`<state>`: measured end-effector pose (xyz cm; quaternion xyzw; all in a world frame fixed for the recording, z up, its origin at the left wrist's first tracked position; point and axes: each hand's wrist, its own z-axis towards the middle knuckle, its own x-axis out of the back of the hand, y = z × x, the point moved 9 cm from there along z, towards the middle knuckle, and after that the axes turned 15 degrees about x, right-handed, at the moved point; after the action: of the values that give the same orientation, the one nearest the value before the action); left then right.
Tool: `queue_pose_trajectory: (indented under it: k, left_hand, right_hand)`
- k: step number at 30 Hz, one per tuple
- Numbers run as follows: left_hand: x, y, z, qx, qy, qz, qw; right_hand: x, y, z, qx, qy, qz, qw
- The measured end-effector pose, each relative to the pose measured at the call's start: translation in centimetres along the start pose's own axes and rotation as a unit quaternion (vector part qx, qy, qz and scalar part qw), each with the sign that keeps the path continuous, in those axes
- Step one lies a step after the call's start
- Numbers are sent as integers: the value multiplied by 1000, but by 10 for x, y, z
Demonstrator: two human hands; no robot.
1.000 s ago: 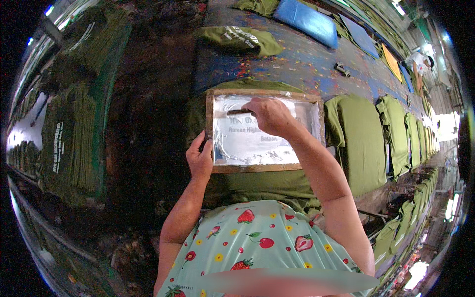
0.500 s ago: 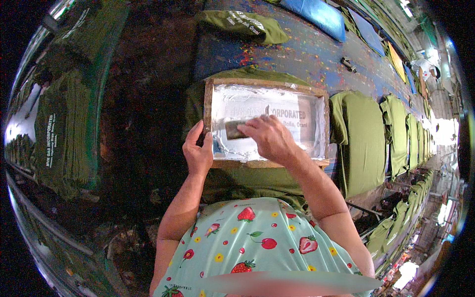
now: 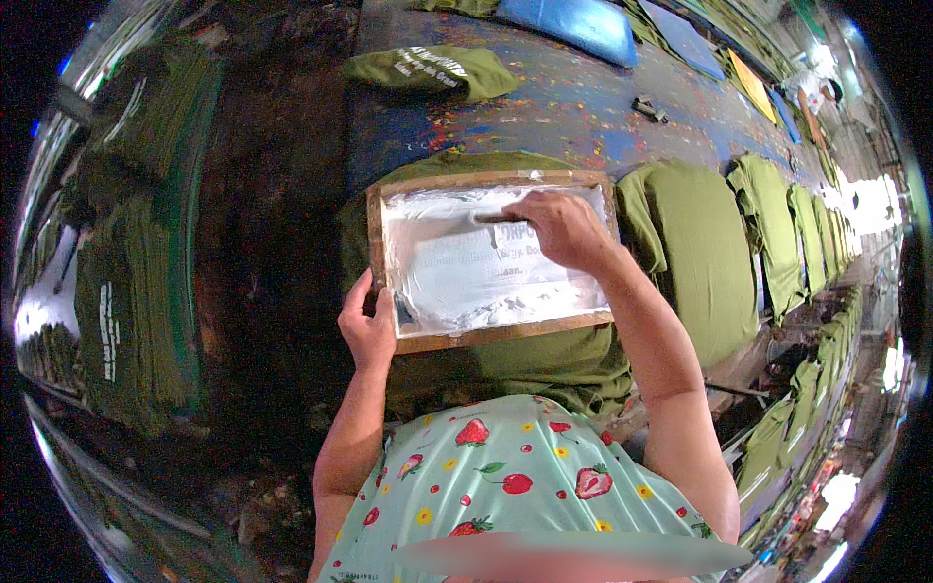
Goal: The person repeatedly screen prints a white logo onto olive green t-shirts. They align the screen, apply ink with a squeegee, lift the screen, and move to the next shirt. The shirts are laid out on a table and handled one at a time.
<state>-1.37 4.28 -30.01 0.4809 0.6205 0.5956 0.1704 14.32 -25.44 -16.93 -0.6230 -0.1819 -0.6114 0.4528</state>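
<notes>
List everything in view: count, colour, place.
Framed printing screen: one, brown wood, centre
Ink: one spread, white, inside the frame
Squeegee: one, dark, at the right hand's fingers
Shirts: many, olive green, under the screen, rowed right, stacked left, one beyond
Blue panels: at least three, blue, toward upper right
Yellow panel: one, yellow, upper right
Small fitting: one, dark, on the table
Table: one, dark, paint-specked, beyond the screen
Co-worker: one, white top, far right
Fruit-print garment: one, mint green, on the wearer
Left hand: one, bare, frame's left edge
Right hand: one, bare, over the screen
</notes>
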Motion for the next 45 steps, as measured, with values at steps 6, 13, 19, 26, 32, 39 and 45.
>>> queue_pose_trajectory:
  k: [6, 13, 19, 26, 32, 39, 45]
  left_hand:
    - [-2, 3, -2, 10, -8, -36, 999]
    - [-3, 4, -4, 6, -12, -40, 999]
    - [-3, 1, -4, 43, -23, -23, 999]
    - [-3, -1, -2, 56, -4, 13, 998]
    - [-3, 5, -6, 32, -10, -6, 999]
    - [-4, 5, -5, 24, -20, -47, 998]
    - [-3, -7, -3, 57, -30, -124, 990]
  right_hand:
    - [-17, -18, -39, 66, 35, -4, 997]
    - [-20, -62, -99, 69, -61, 13, 996]
    - [14, 17, -80, -6, -86, 93, 992]
    - [31, 69, -50, 26, 35, 1, 999]
    - [7, 32, -95, 45, -18, -5, 999]
    - [9, -10, -126, 32, -6, 22, 999]
    - [8, 18, -116, -225, 24, -58, 972]
